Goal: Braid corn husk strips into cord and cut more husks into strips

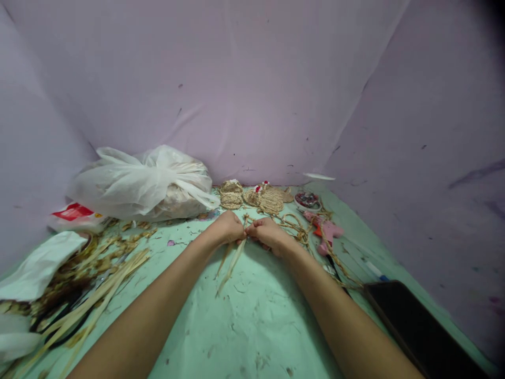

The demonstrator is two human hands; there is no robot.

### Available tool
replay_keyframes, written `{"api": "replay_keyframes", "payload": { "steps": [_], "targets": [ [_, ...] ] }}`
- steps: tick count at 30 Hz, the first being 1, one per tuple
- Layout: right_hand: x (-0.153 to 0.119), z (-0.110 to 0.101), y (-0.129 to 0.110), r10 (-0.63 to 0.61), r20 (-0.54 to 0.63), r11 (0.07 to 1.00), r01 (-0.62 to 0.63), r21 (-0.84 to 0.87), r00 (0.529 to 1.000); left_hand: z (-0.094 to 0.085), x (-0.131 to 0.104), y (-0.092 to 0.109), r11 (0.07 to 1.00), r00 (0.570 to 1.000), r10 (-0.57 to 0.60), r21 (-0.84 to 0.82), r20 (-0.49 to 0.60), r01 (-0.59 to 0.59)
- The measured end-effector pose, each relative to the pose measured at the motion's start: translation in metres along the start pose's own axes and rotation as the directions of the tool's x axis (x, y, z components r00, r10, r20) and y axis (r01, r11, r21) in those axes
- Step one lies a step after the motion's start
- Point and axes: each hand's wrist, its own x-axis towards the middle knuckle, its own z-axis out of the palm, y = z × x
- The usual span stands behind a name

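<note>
My left hand [230,227] and my right hand [266,233] meet over the middle of the green surface, fingertips pinched close together. Between them are pale strips of dried plant fibre [235,261], whose loose ends hang down toward me. Both hands are closed on these fibres, though the exact spot of the pinch is partly hidden by the fingers. A twisted fibre cord [295,226] lies in loops just right of my right hand. Behind the hands sit woven fibre pieces [270,201], some with small red and white beads.
At the back left rests a stuffed white plastic bag [158,184]. Loose fibre strips [106,284] and scraps lie on the left. To the right are a pink glue gun [328,234], a bowl of small beads [307,200], a blue-tipped pen [376,271] and a dark phone [418,326].
</note>
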Motion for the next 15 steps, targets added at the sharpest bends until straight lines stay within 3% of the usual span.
{"api": "replay_keyframes", "payload": {
  "steps": [7,11,15],
  "targets": [
    [0.002,0.001,0.004,-0.005,0.017,0.996,0.003,0.084,1.0,-0.01,-0.012,0.015,0.929,0.992,0.004,0.367,-0.128,0.044],
    [0.003,0.004,0.006,0.016,-0.027,0.984,-0.011,0.176,0.999,0.01,-0.032,0.03,0.852,0.97,0.12,0.523,-0.21,0.008],
    [0.002,0.006,0.008,0.032,-0.071,0.973,-0.015,0.229,0.997,0.034,-0.047,0.037,0.824,0.978,0.152,0.565,-0.141,-0.047]
  ]
}}
